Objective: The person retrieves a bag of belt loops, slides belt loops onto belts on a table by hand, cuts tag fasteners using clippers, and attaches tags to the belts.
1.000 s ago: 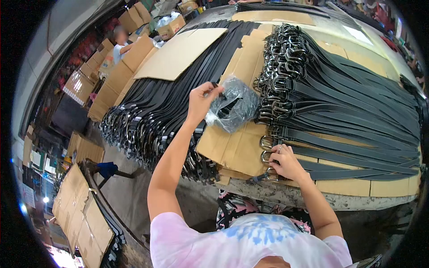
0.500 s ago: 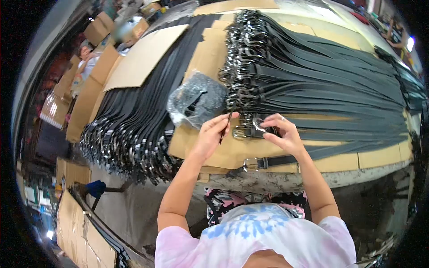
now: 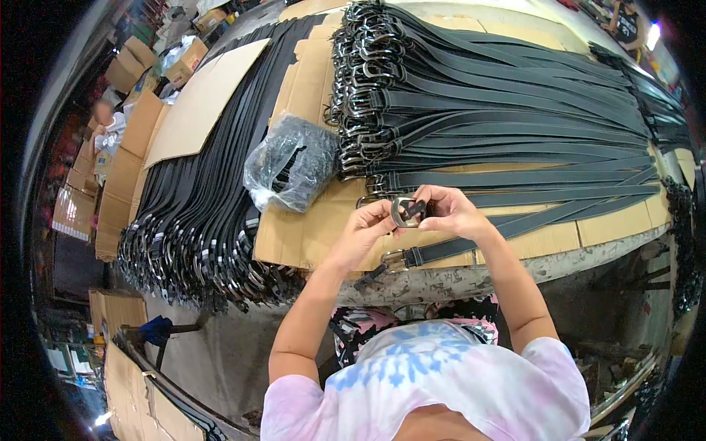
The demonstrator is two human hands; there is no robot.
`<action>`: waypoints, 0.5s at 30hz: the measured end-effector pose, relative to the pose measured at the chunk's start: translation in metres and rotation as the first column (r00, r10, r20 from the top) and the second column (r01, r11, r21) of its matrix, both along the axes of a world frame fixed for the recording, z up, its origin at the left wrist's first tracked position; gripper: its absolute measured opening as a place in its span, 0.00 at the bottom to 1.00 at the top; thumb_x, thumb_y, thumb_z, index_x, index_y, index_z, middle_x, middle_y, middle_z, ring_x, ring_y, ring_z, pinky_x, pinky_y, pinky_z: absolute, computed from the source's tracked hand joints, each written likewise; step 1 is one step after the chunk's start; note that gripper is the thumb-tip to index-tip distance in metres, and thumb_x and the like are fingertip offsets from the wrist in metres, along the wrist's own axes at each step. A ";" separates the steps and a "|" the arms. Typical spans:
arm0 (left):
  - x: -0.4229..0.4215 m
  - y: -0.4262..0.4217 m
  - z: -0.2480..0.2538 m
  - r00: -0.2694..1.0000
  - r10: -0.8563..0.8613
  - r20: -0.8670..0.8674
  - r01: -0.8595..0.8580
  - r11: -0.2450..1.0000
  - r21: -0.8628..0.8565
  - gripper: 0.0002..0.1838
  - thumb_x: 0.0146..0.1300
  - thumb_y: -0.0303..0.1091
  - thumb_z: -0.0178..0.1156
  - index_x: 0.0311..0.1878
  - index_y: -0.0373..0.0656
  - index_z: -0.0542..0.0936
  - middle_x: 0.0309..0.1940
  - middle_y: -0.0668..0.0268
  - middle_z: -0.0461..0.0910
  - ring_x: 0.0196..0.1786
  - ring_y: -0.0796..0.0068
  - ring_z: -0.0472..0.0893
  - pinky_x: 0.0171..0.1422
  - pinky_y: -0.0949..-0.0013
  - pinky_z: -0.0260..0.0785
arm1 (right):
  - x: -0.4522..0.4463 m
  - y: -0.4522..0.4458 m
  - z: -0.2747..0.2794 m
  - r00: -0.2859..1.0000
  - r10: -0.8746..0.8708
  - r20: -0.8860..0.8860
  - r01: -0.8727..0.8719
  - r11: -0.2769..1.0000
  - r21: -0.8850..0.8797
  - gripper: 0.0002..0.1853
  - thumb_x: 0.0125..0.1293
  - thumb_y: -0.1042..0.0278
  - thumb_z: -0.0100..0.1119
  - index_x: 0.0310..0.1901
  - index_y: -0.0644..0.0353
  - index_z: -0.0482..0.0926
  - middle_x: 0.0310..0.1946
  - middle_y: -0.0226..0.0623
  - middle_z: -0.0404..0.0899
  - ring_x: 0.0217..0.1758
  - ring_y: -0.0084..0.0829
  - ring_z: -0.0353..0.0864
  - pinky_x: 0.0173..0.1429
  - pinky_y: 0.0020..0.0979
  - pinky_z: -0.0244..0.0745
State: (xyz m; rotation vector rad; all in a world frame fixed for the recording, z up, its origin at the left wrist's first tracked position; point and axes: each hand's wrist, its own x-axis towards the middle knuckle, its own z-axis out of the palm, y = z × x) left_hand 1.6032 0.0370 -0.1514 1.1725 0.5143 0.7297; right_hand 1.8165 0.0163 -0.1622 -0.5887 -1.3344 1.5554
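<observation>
Both hands meet at a silvery belt buckle [image 3: 398,214] in front of me. My left hand [image 3: 366,229] pinches its left side. My right hand [image 3: 454,213] is closed at its other side, where a short dark strap passes through the frame; how far that strap runs is hidden by the fingers. Just beyond, dark grey belts [image 3: 515,116] lie fanned out, their metal buckles [image 3: 368,95] heaped at the left end. One belt [image 3: 450,251] rests slantwise below my right hand, near the table's front edge. A clear plastic bag [image 3: 257,173] with dark contents sits beyond my left hand.
Cardboard [image 3: 305,239] covers much of the worn table edge [image 3: 478,282]. To the left, another stack of black belts [image 3: 220,173] is partly under a cardboard sheet [image 3: 209,99]. Cardboard boxes and a person [image 3: 110,132] are at far left; another person [image 3: 625,29] is at upper right.
My left hand has moved right and down from holding a thin dark strip upright, and now meets my right hand at the buckle. The view has shifted slightly.
</observation>
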 end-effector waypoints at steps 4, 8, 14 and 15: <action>0.002 -0.005 0.023 0.995 0.002 0.100 0.021 0.974 -0.224 0.09 0.66 0.35 0.58 0.41 0.39 0.77 0.35 0.66 0.79 0.35 0.81 0.74 0.42 0.75 0.66 | -0.003 0.003 -0.006 0.996 0.053 -0.076 -0.060 0.993 -0.100 0.05 0.62 0.73 0.62 0.34 0.62 0.75 0.36 0.29 0.75 0.40 0.19 0.73 0.46 0.22 0.68; -0.001 -0.005 0.011 0.997 0.069 -0.046 -0.074 0.990 -0.122 0.09 0.64 0.36 0.61 0.38 0.40 0.79 0.32 0.68 0.79 0.34 0.82 0.74 0.40 0.76 0.66 | -0.007 0.001 0.000 0.998 0.049 0.046 -0.045 0.995 -0.084 0.07 0.64 0.70 0.61 0.31 0.63 0.76 0.31 0.25 0.75 0.36 0.15 0.71 0.40 0.20 0.66; -0.005 -0.003 0.010 0.983 0.013 -0.181 -0.020 0.999 -0.038 0.08 0.61 0.36 0.64 0.34 0.42 0.81 0.28 0.72 0.80 0.31 0.86 0.75 0.36 0.79 0.66 | -0.007 0.001 -0.004 0.991 0.054 0.121 -0.040 0.993 -0.113 0.05 0.62 0.73 0.61 0.30 0.63 0.76 0.27 0.22 0.74 0.31 0.13 0.68 0.35 0.19 0.63; -0.007 -0.002 0.012 0.979 -0.011 -0.204 -0.001 0.998 -0.057 0.08 0.60 0.37 0.65 0.33 0.43 0.81 0.28 0.73 0.80 0.31 0.87 0.75 0.35 0.80 0.66 | -0.007 0.001 -0.004 0.991 0.063 0.118 -0.051 0.993 -0.103 0.05 0.62 0.73 0.61 0.30 0.63 0.76 0.27 0.22 0.74 0.31 0.13 0.68 0.35 0.19 0.63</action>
